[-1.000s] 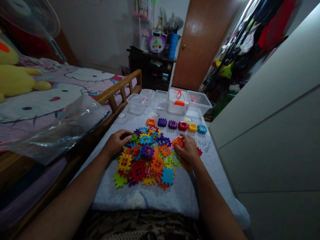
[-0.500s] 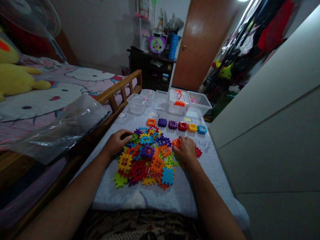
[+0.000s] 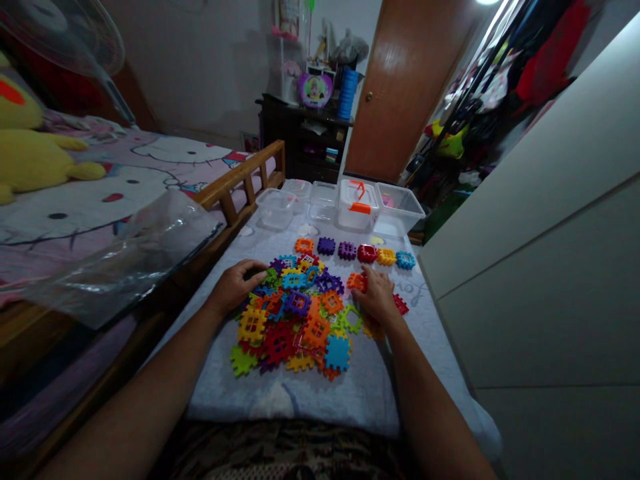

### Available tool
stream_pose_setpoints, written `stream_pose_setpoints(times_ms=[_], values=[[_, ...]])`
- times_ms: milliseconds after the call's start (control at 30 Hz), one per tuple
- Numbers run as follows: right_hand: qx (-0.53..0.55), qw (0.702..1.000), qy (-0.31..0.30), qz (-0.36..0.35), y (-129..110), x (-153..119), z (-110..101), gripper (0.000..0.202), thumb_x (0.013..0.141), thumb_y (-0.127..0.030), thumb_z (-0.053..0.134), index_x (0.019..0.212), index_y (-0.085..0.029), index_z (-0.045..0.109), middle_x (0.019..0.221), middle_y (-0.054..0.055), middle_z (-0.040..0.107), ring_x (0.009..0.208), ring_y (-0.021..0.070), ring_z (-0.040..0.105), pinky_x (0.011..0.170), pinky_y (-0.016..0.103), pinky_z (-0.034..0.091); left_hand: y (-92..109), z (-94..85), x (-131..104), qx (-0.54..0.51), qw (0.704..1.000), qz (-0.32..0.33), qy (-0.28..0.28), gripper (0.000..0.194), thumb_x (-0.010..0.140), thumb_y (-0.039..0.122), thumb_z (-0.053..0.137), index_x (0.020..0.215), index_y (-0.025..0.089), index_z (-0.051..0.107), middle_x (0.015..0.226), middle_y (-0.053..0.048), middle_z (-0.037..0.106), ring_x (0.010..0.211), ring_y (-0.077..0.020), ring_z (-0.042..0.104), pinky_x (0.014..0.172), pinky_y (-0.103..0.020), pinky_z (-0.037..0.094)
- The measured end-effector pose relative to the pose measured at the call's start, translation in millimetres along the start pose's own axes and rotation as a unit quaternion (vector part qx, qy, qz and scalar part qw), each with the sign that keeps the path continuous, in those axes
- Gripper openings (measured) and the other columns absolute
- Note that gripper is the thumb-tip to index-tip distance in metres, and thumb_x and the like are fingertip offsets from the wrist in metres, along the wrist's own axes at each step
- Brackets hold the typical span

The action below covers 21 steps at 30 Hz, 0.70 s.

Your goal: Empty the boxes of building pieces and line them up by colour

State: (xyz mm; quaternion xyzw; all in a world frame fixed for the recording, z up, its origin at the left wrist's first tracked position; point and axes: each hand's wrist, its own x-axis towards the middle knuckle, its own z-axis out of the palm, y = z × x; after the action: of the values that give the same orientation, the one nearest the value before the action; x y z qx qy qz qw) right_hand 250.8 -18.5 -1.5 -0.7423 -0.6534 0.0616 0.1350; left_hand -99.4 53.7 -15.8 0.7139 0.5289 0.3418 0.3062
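Observation:
A heap of colourful interlocking plastic tiles point(image 3: 280, 340) with toothed edges lies on the cloth-covered table before me. My left hand point(image 3: 241, 283) rests at the heap's left edge, fingers loosely curved and apart, thumb near a green tile point(image 3: 271, 278). To the right of the heap, my right hand point(image 3: 377, 293) has its thumb and fingers around an orange tile point(image 3: 355, 281), low over the cloth. A red tile point(image 3: 401, 305) shows beyond that hand, and a yellow tile point(image 3: 373, 328) lies partly hidden under its wrist. Beside the heap's right edge sits a green window tile point(image 3: 353, 319).
Behind the heap runs a row of assembled blocks, among them a red block point(image 3: 367, 253) and a blue block point(image 3: 405, 260). Clear plastic boxes point(image 3: 400, 207) and a lidded box with orange clips point(image 3: 358, 203) line the far end. A wooden bed rail point(image 3: 245, 175) borders the left.
My right hand has shifted slightly right, and the orange tile with it, away from the heap. More of the green window tile shows. My left hand stays in place.

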Motion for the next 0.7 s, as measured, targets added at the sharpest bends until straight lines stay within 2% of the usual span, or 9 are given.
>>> stream_pose_setpoints(times_ms=[367,533,633,700], values=[[-0.009,0.999,-0.048,-0.005,-0.6,6.8,-6.9,0.067,0.084,-0.033,0.066,0.146,-0.018,0.047,0.135,0.013,0.063,0.121,0.0328,0.054,0.099,0.044,0.038,-6.5,0.9,0.3,0.005,1.000,0.004,-0.004,0.044,0.078,0.055,0.061,0.098,0.019,0.073,0.105,-0.008,0.073,0.097,-0.0266,0.068,0.094,-0.038,0.052],[-0.035,0.998,-0.053,-0.007,1.2,10.9,-13.8,0.076,0.081,-0.041,0.070,0.149,-0.018,0.043,0.147,0.015,0.052,0.128,0.0344,0.047,0.102,0.045,0.036,-5.2,0.8,0.0,0.000,1.000,0.010,-0.003,0.043,0.079,0.054,0.060,0.097,0.018,0.072,0.106,-0.009,0.073,0.098,-0.0269,0.067,0.096,-0.039,0.051],[-0.072,0.995,-0.069,-0.008,-3.8,15.9,-24.0,0.073,0.078,-0.045,0.072,0.142,-0.018,0.050,0.146,0.017,0.050,0.128,0.0360,0.046,0.101,0.045,0.037,-3.6,0.3,0.0,-0.001,1.000,0.011,-0.003,0.042,0.078,0.055,0.060,0.095,0.019,0.073,0.105,-0.008,0.073,0.097,-0.0272,0.067,0.096,-0.040,0.051],[-0.106,0.989,-0.104,-0.017,-9.3,19.9,-29.8,0.061,0.077,-0.045,0.072,0.130,-0.017,0.060,0.139,0.018,0.053,0.123,0.0370,0.049,0.097,0.045,0.039,-3.7,0.5,0.3,-0.002,1.000,0.012,-0.003,0.042,0.078,0.055,0.060,0.095,0.019,0.072,0.105,-0.008,0.073,0.097,-0.0271,0.067,0.096,-0.040,0.051]])
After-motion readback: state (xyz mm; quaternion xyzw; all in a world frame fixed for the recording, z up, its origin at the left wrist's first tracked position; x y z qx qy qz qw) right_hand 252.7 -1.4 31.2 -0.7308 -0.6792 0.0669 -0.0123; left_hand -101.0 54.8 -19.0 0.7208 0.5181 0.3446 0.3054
